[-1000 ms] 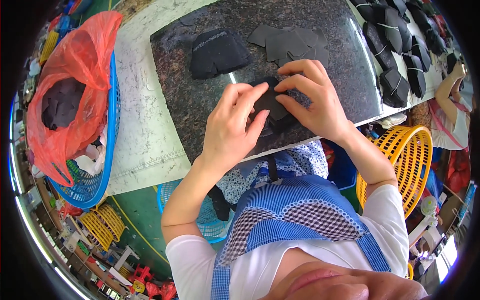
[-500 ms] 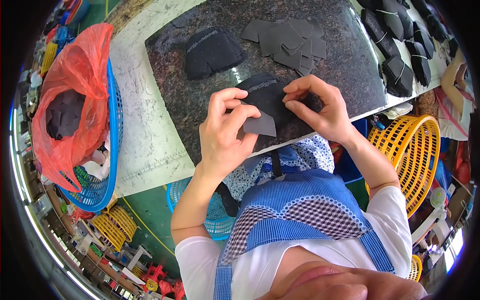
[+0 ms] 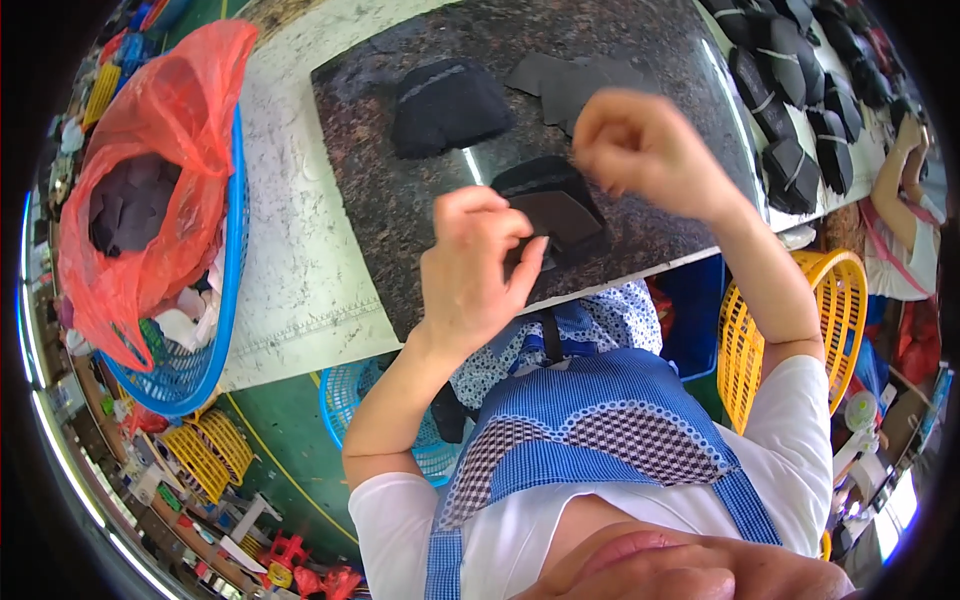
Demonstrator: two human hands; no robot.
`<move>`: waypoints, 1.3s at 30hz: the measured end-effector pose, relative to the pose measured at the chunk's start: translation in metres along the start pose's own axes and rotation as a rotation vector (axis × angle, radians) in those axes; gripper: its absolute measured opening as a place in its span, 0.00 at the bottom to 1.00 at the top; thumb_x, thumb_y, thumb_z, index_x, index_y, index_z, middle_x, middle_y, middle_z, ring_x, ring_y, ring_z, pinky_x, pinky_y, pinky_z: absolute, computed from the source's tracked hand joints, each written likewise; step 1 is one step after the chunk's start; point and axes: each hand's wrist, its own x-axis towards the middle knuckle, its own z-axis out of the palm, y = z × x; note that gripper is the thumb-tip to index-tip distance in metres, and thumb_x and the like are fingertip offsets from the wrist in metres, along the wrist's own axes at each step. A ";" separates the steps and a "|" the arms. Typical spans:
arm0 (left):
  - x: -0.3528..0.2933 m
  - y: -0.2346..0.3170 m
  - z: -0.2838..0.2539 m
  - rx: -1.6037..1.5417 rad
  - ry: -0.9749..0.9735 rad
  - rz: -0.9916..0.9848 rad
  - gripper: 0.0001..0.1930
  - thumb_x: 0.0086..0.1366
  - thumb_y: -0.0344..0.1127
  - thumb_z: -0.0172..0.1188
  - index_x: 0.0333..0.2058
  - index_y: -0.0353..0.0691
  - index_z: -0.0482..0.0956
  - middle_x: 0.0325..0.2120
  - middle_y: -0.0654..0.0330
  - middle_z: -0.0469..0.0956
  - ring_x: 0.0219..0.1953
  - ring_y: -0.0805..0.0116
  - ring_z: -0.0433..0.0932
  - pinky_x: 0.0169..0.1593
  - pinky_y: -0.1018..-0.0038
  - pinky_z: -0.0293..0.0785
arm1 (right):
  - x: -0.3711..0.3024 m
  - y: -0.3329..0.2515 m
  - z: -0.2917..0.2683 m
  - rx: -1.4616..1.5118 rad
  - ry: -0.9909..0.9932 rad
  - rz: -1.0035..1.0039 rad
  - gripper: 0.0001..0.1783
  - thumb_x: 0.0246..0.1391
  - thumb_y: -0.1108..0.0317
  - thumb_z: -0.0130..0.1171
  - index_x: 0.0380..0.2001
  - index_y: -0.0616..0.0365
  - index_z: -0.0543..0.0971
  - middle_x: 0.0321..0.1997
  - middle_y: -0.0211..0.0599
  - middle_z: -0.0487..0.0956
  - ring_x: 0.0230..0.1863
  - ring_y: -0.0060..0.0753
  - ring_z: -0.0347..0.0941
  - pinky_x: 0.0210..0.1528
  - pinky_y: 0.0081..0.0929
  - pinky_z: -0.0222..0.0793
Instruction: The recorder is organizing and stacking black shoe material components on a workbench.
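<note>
Here, head view: the left hand (image 3: 478, 270) is half curled, its fingertips pinching the near edge of a flat dark fabric piece (image 3: 556, 212) that lies on a small stack of like pieces directly beyond the hand on the dark stone desk (image 3: 400, 230). The right hand (image 3: 640, 150) is raised, just beyond and to the right of that stack, its fingers bunched loosely together; whether it grips anything cannot be told. Farther beyond the left hand lies a dark rounded bundle (image 3: 447, 103), with loose flat cut pieces (image 3: 565, 82) beside it, near the right hand. Well to the left of the left hand stands a blue basket (image 3: 205, 340) lined with a red bag (image 3: 150, 190). Judged good practice: lift only the top piece, keeping the stack below squared.
</note>
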 end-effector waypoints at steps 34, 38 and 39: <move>0.113 -0.044 0.002 0.239 -0.136 0.357 0.22 0.59 0.38 0.70 0.51 0.39 0.78 0.45 0.54 0.79 0.51 0.51 0.77 0.56 0.61 0.75 | -0.003 0.013 -0.025 -0.792 0.461 -0.649 0.20 0.42 0.66 0.75 0.42 0.56 0.85 0.47 0.37 0.81 0.50 0.44 0.76 0.55 0.39 0.73; 0.139 -0.049 0.030 0.278 -0.382 0.253 0.37 0.56 0.42 0.73 0.62 0.40 0.68 0.51 0.52 0.79 0.56 0.51 0.76 0.61 0.60 0.72 | 0.035 0.040 -0.039 -1.016 0.473 -0.575 0.15 0.48 0.66 0.71 0.40 0.56 0.83 0.50 0.38 0.79 0.57 0.48 0.71 0.59 0.41 0.70; 0.142 -0.049 0.031 0.278 -0.383 0.257 0.37 0.56 0.42 0.73 0.62 0.40 0.68 0.51 0.52 0.79 0.56 0.51 0.76 0.61 0.60 0.72 | 0.036 0.042 -0.039 -1.017 0.421 -0.566 0.13 0.50 0.65 0.69 0.39 0.57 0.83 0.51 0.38 0.78 0.60 0.49 0.69 0.60 0.42 0.70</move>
